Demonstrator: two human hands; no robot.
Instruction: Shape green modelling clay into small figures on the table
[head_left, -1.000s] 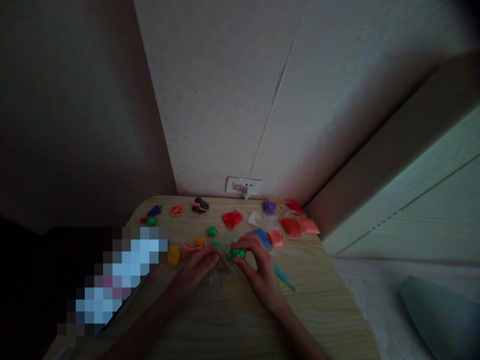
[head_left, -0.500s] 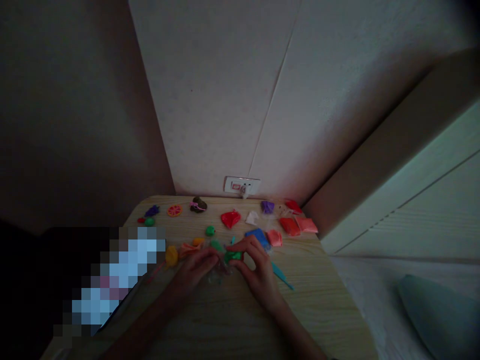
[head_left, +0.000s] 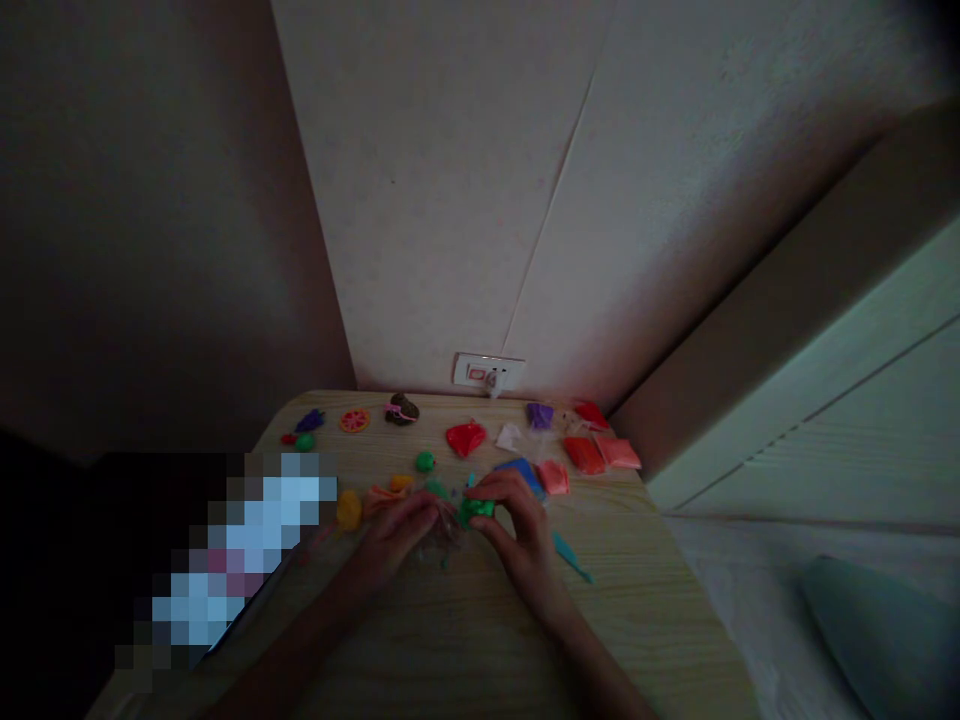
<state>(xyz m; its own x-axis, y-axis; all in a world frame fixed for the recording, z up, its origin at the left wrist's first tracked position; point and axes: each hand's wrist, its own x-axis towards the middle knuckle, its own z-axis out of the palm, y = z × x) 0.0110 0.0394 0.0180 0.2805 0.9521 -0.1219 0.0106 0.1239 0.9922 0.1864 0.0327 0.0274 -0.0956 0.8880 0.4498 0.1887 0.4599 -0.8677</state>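
Observation:
My right hand (head_left: 517, 530) pinches a lump of green clay (head_left: 475, 510) just above the wooden table (head_left: 465, 640). My left hand (head_left: 394, 540) meets it from the left, fingers closed on a crinkled clear plastic wrapper (head_left: 442, 535) that reaches to the green lump. Both hands are together at the middle of the table. A small green piece (head_left: 436, 489) lies just behind the left fingers.
Clay shapes and packets lie across the back: a green ball (head_left: 424, 461), red packet (head_left: 465, 438), blue packet (head_left: 521, 470), orange packets (head_left: 600, 452), purple pieces, a yellow lump (head_left: 348, 508). A teal tool (head_left: 571, 558) lies right of my hand. A blurred screen (head_left: 232, 550) sits left. A wall socket (head_left: 487, 372) is behind.
Both hands stay together at the green clay with only slight finger shifts; the view has wobbled a little.

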